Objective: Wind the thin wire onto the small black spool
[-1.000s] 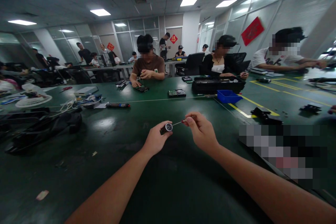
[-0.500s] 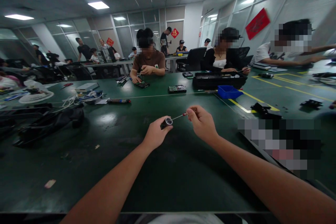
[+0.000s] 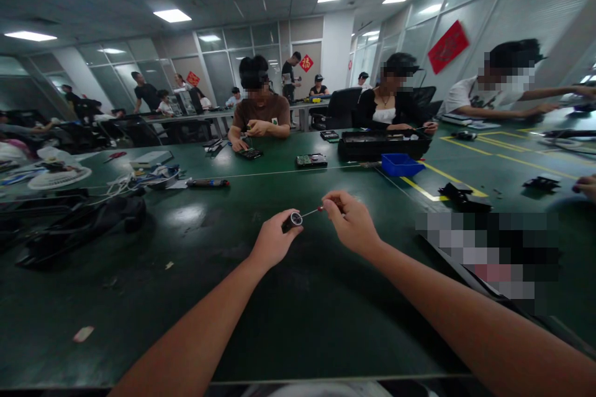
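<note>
My left hand (image 3: 275, 238) is wrapped round a small black cylindrical part (image 3: 294, 221), its round, silver-rimmed end turned toward my other hand. My right hand (image 3: 347, 217) pinches the red handle of a thin screwdriver (image 3: 311, 213). The metal shaft slants down to the left, and its tip meets the open end of the cylinder. Whether the tip sits on a screw inside is too small to tell. Both hands are held above the green table (image 3: 307, 329). Most of the screwdriver handle is hidden by my right fingers.
Beyond my hands lie a circuit-board device (image 3: 311, 160), a blue tray (image 3: 402, 165) and a long black casing (image 3: 384, 145). A dark pen-like tool (image 3: 208, 183) and black parts (image 3: 102, 223) are on the left. Co-workers sit across the table. Black brackets (image 3: 463, 196) lie at right.
The view has shifted slightly. My right fingers have turned a little round the screwdriver handle; the cylinder stays in my left hand.
</note>
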A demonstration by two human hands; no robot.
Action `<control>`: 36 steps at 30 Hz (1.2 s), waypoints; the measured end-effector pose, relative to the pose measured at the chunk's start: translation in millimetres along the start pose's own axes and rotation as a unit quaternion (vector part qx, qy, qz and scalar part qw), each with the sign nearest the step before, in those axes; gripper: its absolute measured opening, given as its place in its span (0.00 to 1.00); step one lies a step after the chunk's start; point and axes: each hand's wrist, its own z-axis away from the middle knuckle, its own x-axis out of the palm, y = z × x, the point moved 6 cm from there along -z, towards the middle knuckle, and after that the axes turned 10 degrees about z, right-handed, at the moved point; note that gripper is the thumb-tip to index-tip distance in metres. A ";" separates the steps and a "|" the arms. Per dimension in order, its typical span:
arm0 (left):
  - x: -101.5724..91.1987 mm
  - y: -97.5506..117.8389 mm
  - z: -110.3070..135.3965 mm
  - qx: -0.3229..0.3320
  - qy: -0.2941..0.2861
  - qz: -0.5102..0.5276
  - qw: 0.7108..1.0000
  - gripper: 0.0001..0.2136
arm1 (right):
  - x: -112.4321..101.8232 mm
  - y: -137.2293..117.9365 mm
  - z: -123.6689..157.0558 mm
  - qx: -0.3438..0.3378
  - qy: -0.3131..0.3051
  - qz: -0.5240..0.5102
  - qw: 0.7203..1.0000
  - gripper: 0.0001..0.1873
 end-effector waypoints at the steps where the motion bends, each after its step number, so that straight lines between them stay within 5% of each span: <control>1: -0.5 -1.1 -0.4 -0.001 0.001 -0.004 1.000 0.18 | 1.8 -1.2 0.3 -0.005 -0.015 -0.003 1.000 0.12; 7: -2.6 -4.6 -1.2 -0.002 0.003 -0.012 1.000 0.18 | 5.0 2.1 -1.6 0.025 -0.030 0.032 0.999 0.20; 11: -0.6 -3.8 0.0 0.004 -0.008 -0.015 1.000 0.18 | 5.1 3.4 -0.1 0.020 -0.017 0.011 1.000 0.15; 28: -1.5 -8.8 -0.3 0.006 -0.008 -0.015 1.000 0.17 | 10.5 -1.5 3.7 0.028 -0.072 -0.008 0.997 0.17; 36: -4.6 -3.0 -1.5 0.011 -0.004 -0.016 1.000 0.17 | 21.8 19.7 0.1 0.139 -0.022 -0.212 0.967 0.15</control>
